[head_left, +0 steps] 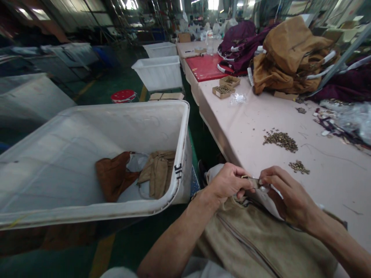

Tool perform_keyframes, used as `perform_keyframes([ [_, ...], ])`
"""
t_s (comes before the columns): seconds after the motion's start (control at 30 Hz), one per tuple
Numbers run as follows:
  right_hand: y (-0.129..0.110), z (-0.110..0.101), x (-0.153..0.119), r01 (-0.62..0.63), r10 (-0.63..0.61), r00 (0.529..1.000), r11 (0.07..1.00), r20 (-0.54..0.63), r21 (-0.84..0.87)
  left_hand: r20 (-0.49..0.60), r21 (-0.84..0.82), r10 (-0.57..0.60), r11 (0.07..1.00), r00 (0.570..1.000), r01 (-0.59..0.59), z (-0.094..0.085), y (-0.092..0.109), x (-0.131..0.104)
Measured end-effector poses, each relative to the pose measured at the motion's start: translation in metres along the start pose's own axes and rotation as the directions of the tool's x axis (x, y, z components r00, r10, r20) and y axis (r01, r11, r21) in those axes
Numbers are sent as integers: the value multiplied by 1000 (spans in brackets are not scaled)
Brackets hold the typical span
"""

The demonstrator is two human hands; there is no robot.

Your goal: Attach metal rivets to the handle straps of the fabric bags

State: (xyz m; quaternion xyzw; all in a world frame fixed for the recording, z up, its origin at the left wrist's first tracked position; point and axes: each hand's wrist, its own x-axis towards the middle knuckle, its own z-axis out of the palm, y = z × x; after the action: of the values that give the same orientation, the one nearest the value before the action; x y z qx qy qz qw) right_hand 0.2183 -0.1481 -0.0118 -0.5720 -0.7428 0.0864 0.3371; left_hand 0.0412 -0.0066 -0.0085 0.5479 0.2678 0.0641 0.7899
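A khaki bag with a long zipper lies across my lap, against the table's edge. Above its top edge, a short khaki strap with a brass-coloured metal ring stretches between my hands. My left hand pinches the strap's ring end, fingers closed. At the strap's other end my right hand is closed, thumb and forefinger together; whether a small part sits between those fingertips is hidden. Just beyond my hands, a small pile of brass studs and a larger pile of studs lie on the table.
Left of me stands a large white bin holding a brown bag and a khaki bag. The pale-covered table bears small boxes of studs, heaped tan bags and purple bags. A red stool stands behind the bin.
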Motion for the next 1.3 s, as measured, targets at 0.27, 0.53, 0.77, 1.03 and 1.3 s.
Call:
perform_keyframes([
  [0.27,-10,-2,1,-35,38,999,996,-28,86,-15,37,39,999,999,-39,5,0,-3],
  [0.53,-7,-3,-5,-116,124,992,953,-10,279,-30,114,88,990,996,-84,7,-10,-1],
  [0.77,4,-6,-9,-358,353,930,816,100,453,-88,222,159,966,983,-136,13,-14,-9],
  [1.03,11,9,-12,-453,475,876,752,83,479,-137,218,128,971,982,-96,20,-6,-11],
  [1.3,7,-1,-14,-389,387,920,876,64,285,-160,513,337,831,928,-213,26,-9,-14],
])
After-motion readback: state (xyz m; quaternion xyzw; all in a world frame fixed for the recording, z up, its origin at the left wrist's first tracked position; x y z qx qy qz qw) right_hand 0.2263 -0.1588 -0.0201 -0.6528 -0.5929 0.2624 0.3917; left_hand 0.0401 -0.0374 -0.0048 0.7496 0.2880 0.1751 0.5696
